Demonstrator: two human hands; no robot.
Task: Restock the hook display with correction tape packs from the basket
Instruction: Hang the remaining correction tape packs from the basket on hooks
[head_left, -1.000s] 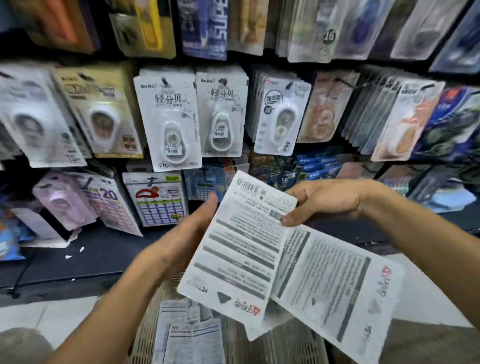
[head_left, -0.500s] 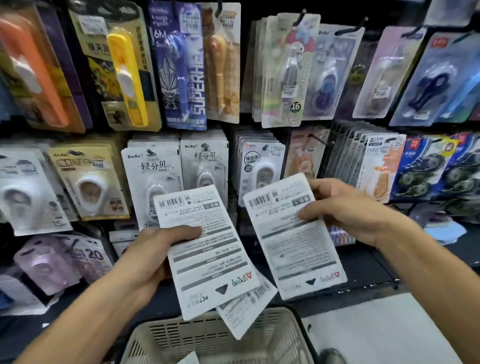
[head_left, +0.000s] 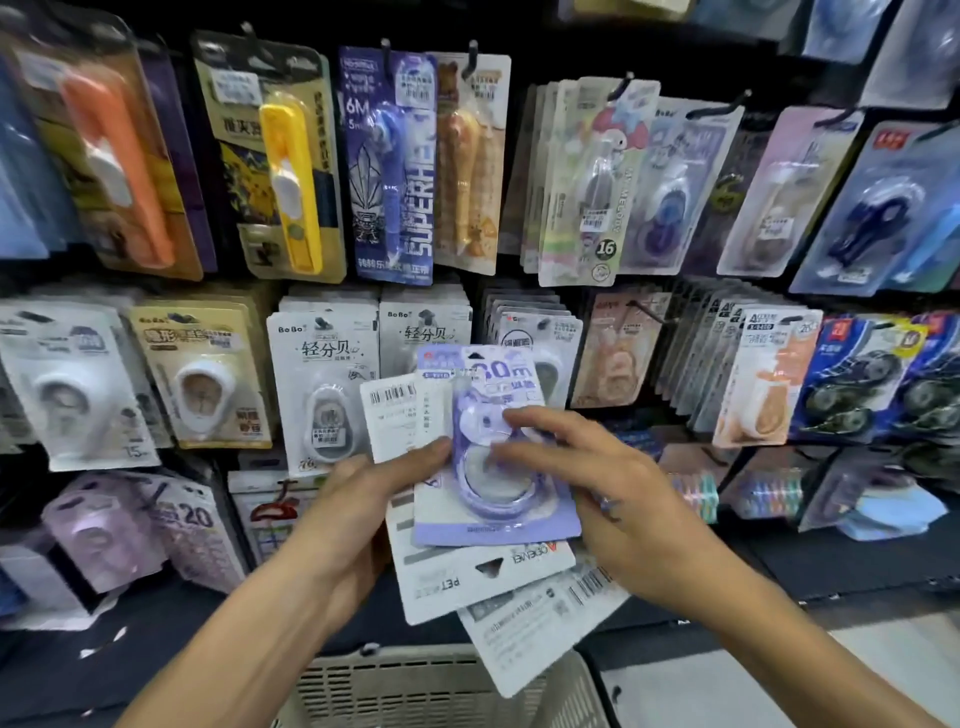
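Observation:
My left hand (head_left: 358, 499) grips a fanned stack of correction tape packs. The top purple pack (head_left: 488, 447) faces me, showing its blister; white pack backs (head_left: 483, 577) with barcodes stick out below and at the left. My right hand (head_left: 597, 488) lies over the purple pack's right side, its fingers curled onto the blister. The cream basket (head_left: 441, 686) sits at the bottom centre beneath the packs. The hook display (head_left: 644, 312) fills the wall behind, with a thinly filled hook beside the orange-bear pack.
Rows of hanging packs crowd the wall: white BoBo packs (head_left: 322, 384) just behind my hands, a dense grey stack (head_left: 727, 364) to the right, taller pen-type packs (head_left: 395, 166) above. A dark shelf ledge (head_left: 831, 566) runs below; pale floor (head_left: 883, 660) at lower right.
My hands came together. The pack my right hand held apart now lies face-up on top of the stack in my left hand. The view tilted up toward the upper hooks.

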